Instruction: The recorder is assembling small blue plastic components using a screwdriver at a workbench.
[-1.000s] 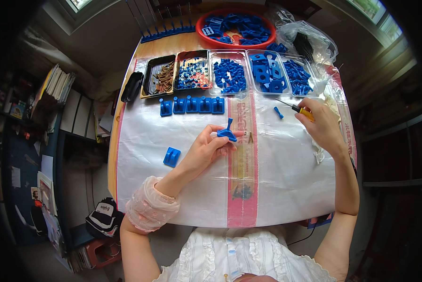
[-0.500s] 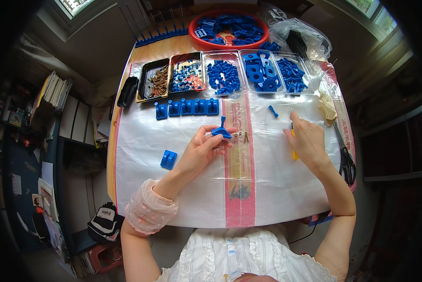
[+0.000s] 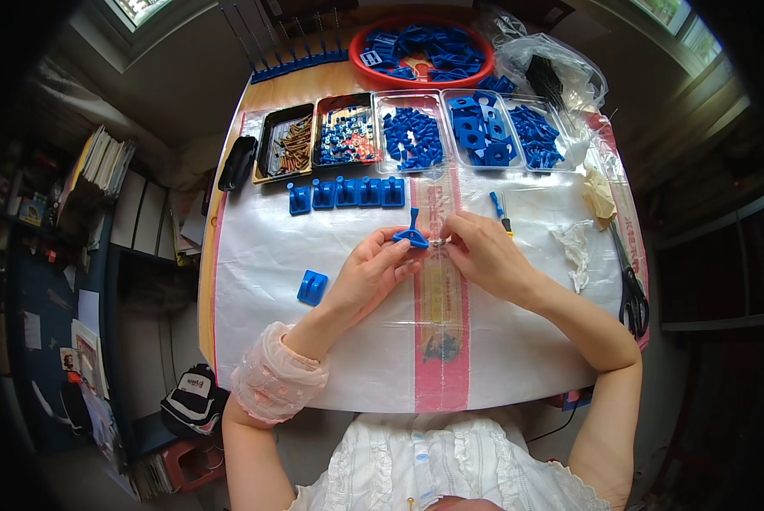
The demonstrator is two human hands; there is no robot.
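Observation:
My left hand point(image 3: 374, 271) holds a blue plastic bracket point(image 3: 410, 239) between thumb and fingers, its slim stem pointing up. Close to the bracket's right side, the fingertips of my right hand point(image 3: 488, 253) are pinched together over a spot on the mat; a tiny thing at them is too small to name. Just beyond that hand lies a screwdriver point(image 3: 507, 225) with a black and yellow handle, partly covered by the hand. A small blue plastic pin point(image 3: 495, 204) lies beside its shaft. Left of my left hand sits a blue square-based piece point(image 3: 312, 288).
Several blue assembled pieces point(image 3: 346, 192) stand in a row. Behind them are trays of screws point(image 3: 293, 146), nuts point(image 3: 345, 138) and blue parts point(image 3: 412, 136). Farther back stands a red basin point(image 3: 356, 68). At right lie black scissors point(image 3: 633, 305) and crumpled white paper point(image 3: 575, 251).
My right hand has moved left, from the yellow-handled screwdriver to beside the bracket. The screwdriver now lies farther left. My left hand still holds the bracket.

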